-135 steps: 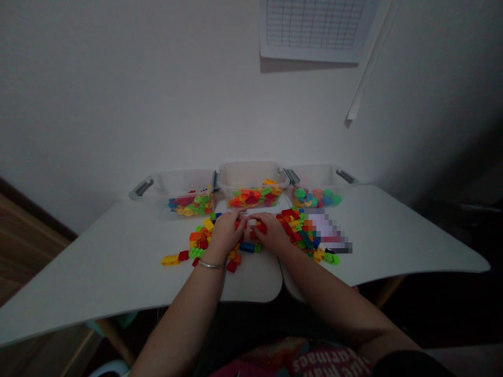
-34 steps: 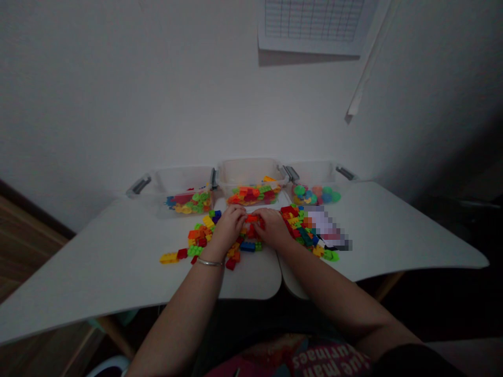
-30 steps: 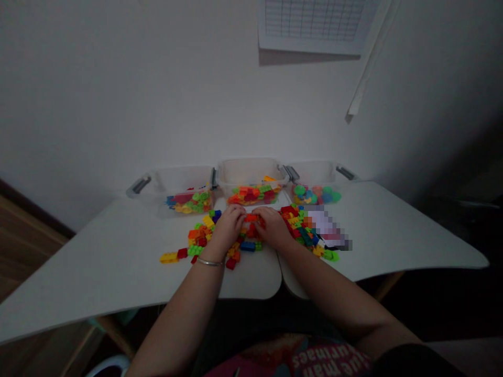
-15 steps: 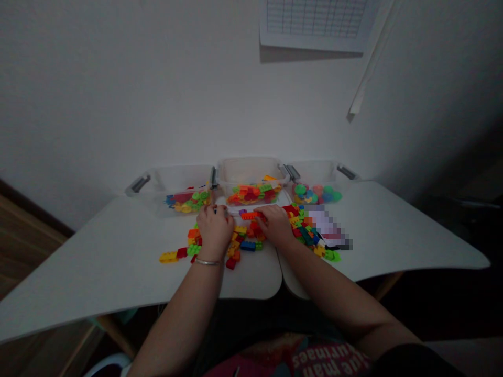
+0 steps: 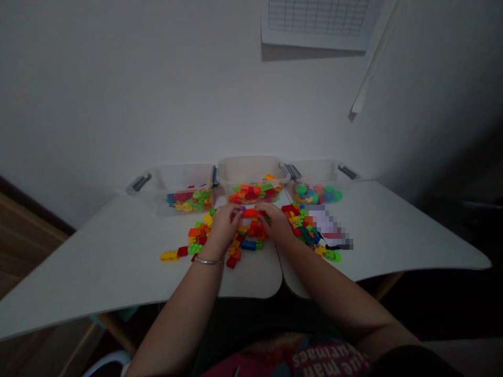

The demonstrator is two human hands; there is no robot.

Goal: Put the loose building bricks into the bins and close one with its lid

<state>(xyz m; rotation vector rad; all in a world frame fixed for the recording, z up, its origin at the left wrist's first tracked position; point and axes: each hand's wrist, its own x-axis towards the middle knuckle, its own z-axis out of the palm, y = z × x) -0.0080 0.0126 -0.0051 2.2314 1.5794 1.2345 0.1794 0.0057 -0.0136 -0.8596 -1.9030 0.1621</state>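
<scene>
A long orange toy brick is held between my two hands, just above the heap. My right hand pinches its right end. At its left end sits a small purple brick, with the fingertips of my left hand closed on it. Whether the purple brick is joined to the orange one I cannot tell. Loose bricks lie around both hands, among them a blue brick and a yellow brick.
Three clear bins stand against the wall: the left bin, the middle bin and the right bin, all with coloured pieces inside. A blurred-out flat item lies at the right on the white table.
My left hand has moved right from the bricks, and its fingers now meet the left end of the orange brick. My right hand stays on that brick.
</scene>
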